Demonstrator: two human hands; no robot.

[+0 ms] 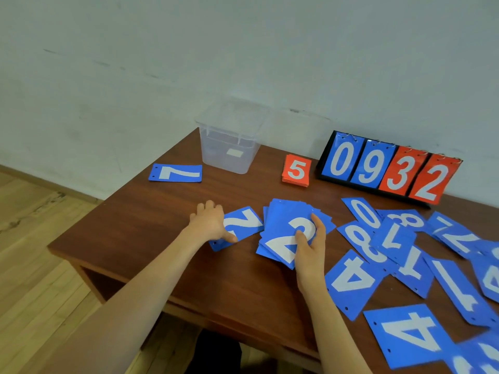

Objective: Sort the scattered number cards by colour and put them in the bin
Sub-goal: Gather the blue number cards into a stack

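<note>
Many blue cards (351, 282) bear white digits; right hand (310, 247) grips a stack (280, 211).

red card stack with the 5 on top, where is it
In the head view the red card stack lies near the far edge of the table, between the clear bin on its left and the flip scoreboard on its right.

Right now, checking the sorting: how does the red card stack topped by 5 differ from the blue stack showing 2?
The red card stack is squared up; the blue card stack is fanned. The red stack lies untouched beside the black flip scoreboard; the blue stack is in the right hand's grip. Both show white digits, face up.
</note>
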